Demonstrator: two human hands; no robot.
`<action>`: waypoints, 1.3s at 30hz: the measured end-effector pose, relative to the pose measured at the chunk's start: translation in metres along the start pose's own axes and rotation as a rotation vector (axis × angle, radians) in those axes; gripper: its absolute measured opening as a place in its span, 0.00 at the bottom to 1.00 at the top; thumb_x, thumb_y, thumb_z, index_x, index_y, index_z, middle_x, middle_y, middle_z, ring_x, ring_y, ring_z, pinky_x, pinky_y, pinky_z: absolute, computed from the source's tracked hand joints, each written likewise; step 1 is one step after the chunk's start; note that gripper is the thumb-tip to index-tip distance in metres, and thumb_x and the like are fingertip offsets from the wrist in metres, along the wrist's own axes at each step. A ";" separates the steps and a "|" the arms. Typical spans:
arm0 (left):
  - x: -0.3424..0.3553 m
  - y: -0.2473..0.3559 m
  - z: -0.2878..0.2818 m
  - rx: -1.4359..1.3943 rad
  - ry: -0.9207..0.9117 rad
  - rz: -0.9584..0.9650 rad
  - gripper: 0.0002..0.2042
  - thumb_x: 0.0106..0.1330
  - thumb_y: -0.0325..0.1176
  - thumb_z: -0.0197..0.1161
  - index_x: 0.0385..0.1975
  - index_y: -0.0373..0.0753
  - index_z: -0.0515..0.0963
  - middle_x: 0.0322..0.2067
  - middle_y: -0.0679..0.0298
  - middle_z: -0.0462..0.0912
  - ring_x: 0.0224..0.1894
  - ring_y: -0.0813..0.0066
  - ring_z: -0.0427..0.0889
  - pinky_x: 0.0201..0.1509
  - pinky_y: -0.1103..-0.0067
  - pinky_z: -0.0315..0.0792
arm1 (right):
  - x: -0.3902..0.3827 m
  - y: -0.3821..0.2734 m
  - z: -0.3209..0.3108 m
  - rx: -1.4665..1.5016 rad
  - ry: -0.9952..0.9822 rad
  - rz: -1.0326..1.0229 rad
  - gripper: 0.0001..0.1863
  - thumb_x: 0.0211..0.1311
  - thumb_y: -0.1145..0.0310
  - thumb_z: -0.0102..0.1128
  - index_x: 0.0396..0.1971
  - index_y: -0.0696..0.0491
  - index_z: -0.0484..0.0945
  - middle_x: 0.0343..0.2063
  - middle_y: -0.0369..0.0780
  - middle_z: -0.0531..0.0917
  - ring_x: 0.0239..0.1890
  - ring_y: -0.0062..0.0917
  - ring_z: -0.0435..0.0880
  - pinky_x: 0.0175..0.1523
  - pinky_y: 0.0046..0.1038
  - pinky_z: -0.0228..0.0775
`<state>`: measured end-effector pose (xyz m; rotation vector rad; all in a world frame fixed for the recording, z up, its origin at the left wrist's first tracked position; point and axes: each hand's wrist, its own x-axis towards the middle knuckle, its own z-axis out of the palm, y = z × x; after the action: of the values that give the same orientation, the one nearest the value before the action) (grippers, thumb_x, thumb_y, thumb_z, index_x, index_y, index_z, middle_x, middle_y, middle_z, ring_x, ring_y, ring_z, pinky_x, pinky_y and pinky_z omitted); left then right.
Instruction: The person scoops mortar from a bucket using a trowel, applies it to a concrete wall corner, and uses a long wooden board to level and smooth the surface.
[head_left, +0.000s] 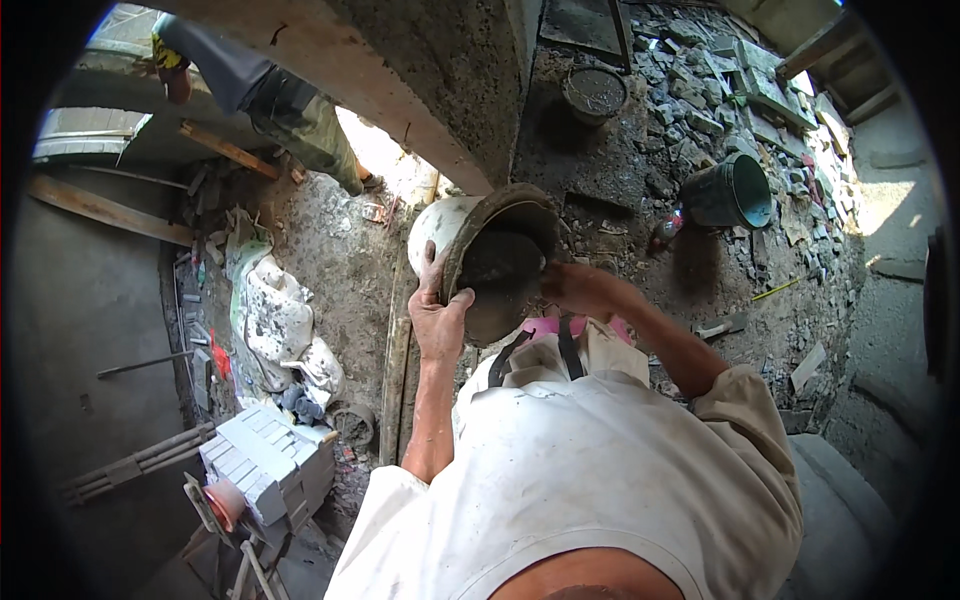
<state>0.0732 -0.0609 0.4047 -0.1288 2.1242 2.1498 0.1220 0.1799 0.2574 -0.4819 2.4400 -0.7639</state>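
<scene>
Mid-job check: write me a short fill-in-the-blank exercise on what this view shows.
1. The left hand grips a bucket whose outer wall is ____.
2. Pale blocks are stacked toward the picture's lower ____.
3. Broken rubble is spread toward the picture's upper ____.
4. Near that rubble, a second bucket is dark ____.

Missing words: white; left; right; green.

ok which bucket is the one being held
The white bucket with the dirty, crusted rim: the left hand grips its side and the right hand is at its rim. The dark green bucket at upper right is apart from both hands.
</scene>
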 end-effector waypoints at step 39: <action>-0.030 -0.128 -0.178 -0.533 0.617 -0.447 0.19 0.41 0.12 0.59 0.38 0.28 0.75 0.33 0.54 0.81 0.32 0.56 0.83 0.40 0.63 0.82 | 0.151 -0.192 -0.146 1.183 1.164 0.023 0.21 0.68 0.60 0.54 0.55 0.52 0.64 0.35 0.42 0.76 0.32 0.25 0.78 0.36 0.31 0.74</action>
<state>0.1171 -0.2381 0.2796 -1.3161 1.4351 2.5020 -0.0506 0.0203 0.4181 0.6307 2.1589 -2.7157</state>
